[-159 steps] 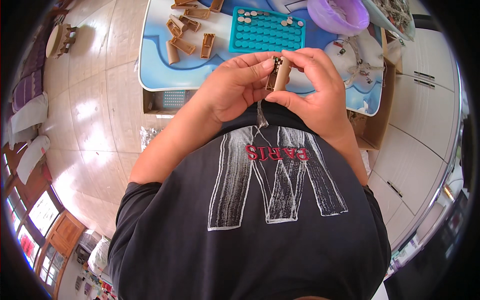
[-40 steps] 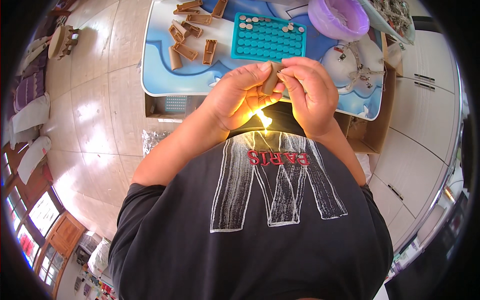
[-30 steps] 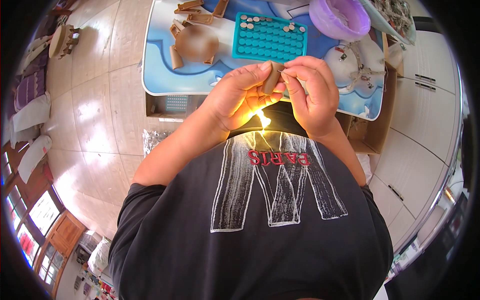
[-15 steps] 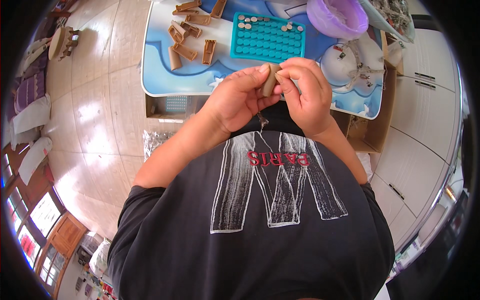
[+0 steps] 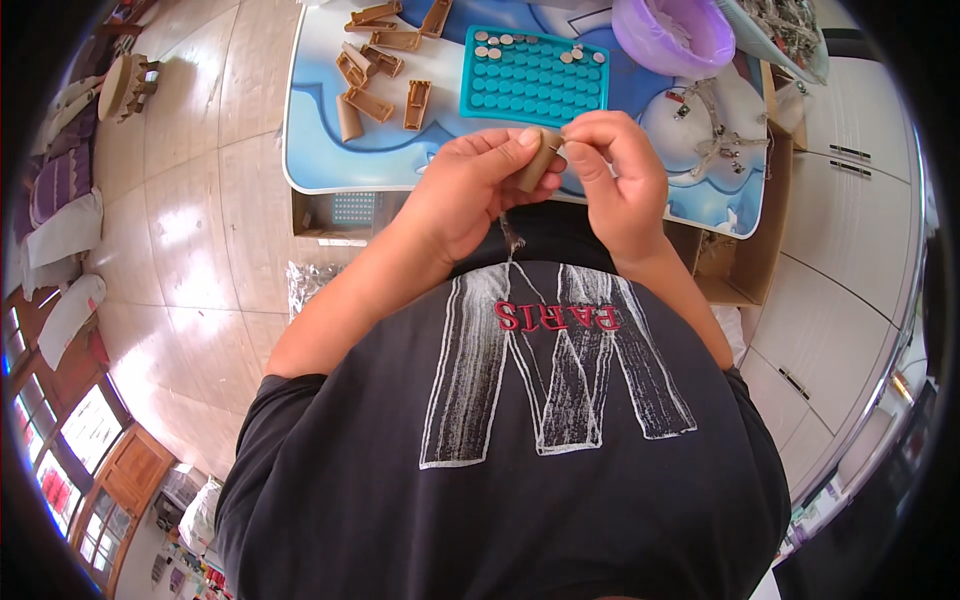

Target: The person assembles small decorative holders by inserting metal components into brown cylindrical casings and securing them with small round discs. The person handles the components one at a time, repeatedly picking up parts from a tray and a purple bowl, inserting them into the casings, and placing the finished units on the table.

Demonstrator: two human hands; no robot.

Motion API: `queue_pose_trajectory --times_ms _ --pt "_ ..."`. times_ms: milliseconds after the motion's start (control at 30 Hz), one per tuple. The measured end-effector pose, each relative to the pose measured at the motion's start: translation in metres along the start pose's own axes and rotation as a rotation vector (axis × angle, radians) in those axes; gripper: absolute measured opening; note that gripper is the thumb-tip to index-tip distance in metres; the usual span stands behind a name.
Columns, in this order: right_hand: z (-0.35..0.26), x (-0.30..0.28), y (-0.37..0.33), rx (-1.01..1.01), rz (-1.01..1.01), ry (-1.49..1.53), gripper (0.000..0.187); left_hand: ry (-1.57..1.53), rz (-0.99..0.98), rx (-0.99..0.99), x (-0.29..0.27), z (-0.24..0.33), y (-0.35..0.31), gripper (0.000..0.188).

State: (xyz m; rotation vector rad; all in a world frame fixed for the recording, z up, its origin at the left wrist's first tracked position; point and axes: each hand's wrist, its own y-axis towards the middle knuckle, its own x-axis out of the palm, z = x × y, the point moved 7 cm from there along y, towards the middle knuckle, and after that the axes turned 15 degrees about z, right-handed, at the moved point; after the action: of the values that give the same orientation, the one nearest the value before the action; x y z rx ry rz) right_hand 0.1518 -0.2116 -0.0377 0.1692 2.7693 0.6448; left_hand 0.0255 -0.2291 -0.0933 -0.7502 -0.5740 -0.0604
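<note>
Between the thumb and fingers of my left hand (image 5: pixel 468 185) sits a small tan plastic casing (image 5: pixel 538 168), held tilted just over the near table edge. My right hand (image 5: pixel 628 185) is closed in a pinch beside the casing's upper right side; what its fingertips grip is too small to make out. Below my left hand hangs a thin strand with a dark clump (image 5: pixel 513 238). Beyond my hands lies a teal tray (image 5: pixel 535 110) of round recesses, with several silver button cells (image 5: pixel 494 53) in its far rows. Several similar brown casings (image 5: pixel 417 105) lie loose on the table's left.
The blue and white table (image 5: pixel 320 165) has a purple basin (image 5: pixel 690 45) at its far right. Tangled wires with small parts (image 5: pixel 722 145) lie on the right side. An open cardboard box (image 5: pixel 735 265) stands under the right edge, and white cabinets (image 5: pixel 850 225) line the right.
My right hand has drawn slightly to the right, away from the casing. The casing has tilted a little and moved slightly left with my left hand.
</note>
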Motion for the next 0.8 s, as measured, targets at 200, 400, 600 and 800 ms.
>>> queue_pose_trajectory --times_ms 200,400,600,800 --pt "0.018 0.007 -0.009 0.658 -0.065 0.495 0.019 0.376 0.116 0.315 0.008 0.026 -0.011 0.021" --pt "0.039 -0.101 0.001 0.645 0.107 0.651 0.024 1.258 0.580 1.228 -0.006 0.094 -0.029 0.022" --pt "0.049 -0.299 -0.028 0.676 0.404 -0.062 0.029 1.756 0.762 1.030 -0.029 0.103 -0.009 0.027" --pt "0.096 -0.337 -0.066 0.802 0.427 -0.660 0.030 1.748 0.781 1.023 -0.040 0.102 0.001 0.021"
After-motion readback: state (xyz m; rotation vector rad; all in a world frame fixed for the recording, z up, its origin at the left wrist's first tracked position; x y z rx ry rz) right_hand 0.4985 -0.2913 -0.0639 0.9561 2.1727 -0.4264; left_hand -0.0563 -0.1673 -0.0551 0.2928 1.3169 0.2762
